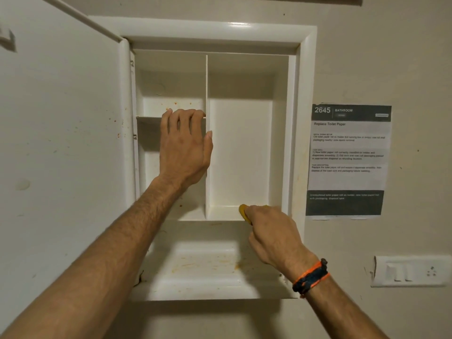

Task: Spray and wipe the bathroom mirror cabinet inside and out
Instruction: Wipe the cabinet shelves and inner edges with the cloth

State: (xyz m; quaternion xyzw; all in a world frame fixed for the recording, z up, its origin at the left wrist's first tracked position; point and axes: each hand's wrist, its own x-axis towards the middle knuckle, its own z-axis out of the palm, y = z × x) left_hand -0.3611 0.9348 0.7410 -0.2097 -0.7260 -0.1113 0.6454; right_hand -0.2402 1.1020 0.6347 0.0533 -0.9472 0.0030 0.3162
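Down at the bottom of the cabinet [215, 29], closest to me, there's the open lower tray [195, 263], and it holds nothing but yellowish-orange smears and streaks, so that bit clearly hasn't been wiped yet. Just above it my right hand [271, 231] is curled tight around a yellow cloth [243, 211], pressed onto the floor of the tall right compartment [241, 152] near its front edge. I'd guess that's the spot I'm scrubbing. That compartment has nothing in it either.

My left hand [184, 145] is up on the small upper shelf [149, 117] in the left section, fingers hooked over its front lip and gripping it. Looks like I'm bracing myself, or steadying the cabinet, while the other hand works. The shelf holds only a few orange specks along its back.

The mirror door [58, 133] is swung wide open on my left, dotted with spots too. No spray bottle in sight. Further right on the wall hang a printed notice [349, 157] and a switch plate [411, 271].
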